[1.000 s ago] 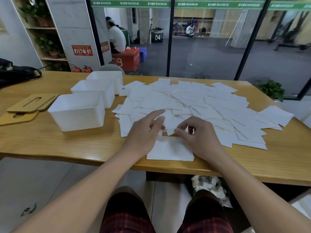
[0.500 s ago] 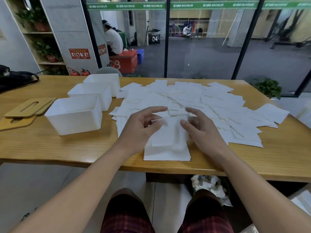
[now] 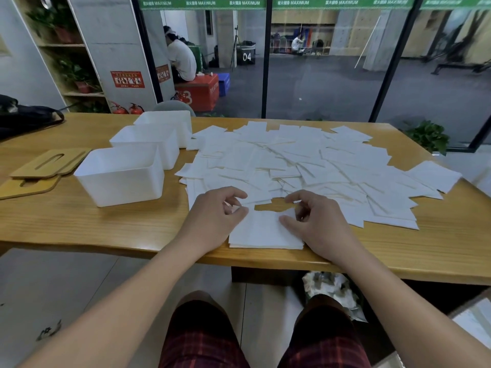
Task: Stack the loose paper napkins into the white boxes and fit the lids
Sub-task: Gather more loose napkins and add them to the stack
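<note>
Resting on the small napkin stack (image 3: 265, 232) at the tabletop (image 3: 79, 224) near edge, left hand (image 3: 212, 221) and right hand (image 3: 316, 227) pinch its top sheet, fingers curled; three white boxes (image 3: 119, 179) stand left, uncovered.

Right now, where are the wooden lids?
In the head view, the wooden lids lie overlapped at the table's left edge, just left of the nearest white box, away from the napkins.
</note>
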The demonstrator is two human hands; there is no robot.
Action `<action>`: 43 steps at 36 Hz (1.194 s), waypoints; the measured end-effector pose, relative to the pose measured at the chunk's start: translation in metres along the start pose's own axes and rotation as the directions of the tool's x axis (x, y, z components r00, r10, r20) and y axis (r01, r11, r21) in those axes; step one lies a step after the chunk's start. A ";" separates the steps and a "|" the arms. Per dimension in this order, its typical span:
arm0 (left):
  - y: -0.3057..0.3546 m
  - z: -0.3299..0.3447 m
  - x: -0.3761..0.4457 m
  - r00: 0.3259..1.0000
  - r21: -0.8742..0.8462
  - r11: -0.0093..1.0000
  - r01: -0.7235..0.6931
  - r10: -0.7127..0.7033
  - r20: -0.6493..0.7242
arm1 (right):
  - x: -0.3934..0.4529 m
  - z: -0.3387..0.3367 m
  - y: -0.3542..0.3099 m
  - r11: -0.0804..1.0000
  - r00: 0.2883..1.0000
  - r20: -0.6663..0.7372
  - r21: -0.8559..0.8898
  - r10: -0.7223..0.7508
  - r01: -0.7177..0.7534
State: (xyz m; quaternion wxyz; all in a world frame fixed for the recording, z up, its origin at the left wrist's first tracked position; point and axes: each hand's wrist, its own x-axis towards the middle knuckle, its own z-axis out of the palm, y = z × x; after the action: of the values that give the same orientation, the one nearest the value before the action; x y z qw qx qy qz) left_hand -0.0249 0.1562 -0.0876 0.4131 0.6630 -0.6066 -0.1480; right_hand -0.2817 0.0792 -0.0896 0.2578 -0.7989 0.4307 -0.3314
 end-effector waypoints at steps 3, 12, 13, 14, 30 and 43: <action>-0.002 -0.002 -0.001 0.998 0.193 0.979 -0.059 0.063 -0.012 | -0.002 0.002 0.000 0.993 0.999 -0.019 -0.111 -0.031 0.029; -0.023 -0.012 0.022 0.997 0.366 0.930 -0.046 0.067 -0.045 | 0.001 0.005 -0.004 0.990 0.997 0.022 -0.122 -0.069 0.071; -0.025 -0.012 0.023 0.997 0.371 0.927 -0.047 0.064 -0.034 | 0.001 0.005 -0.004 0.990 0.997 0.035 -0.124 -0.069 0.073; -0.026 -0.011 0.024 0.998 0.370 0.928 -0.048 0.063 -0.029 | 0.001 0.006 -0.003 0.989 0.996 0.046 -0.130 -0.070 0.076; -0.025 -0.003 0.032 0.987 0.467 0.875 -0.128 0.158 -0.025 | 0.002 0.007 -0.001 0.986 0.995 0.080 -0.151 -0.057 0.069; -0.019 -0.009 0.028 0.995 0.337 0.937 -0.091 0.102 -0.015 | 0.002 0.006 -0.004 0.995 0.998 -0.027 -0.079 -0.061 0.058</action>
State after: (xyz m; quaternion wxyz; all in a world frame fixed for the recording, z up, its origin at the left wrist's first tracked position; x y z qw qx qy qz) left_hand 0.0005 0.1324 -0.0879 0.3107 0.6953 -0.6480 -0.0112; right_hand -0.2744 0.0800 -0.0901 0.2101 -0.8158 0.4230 -0.3336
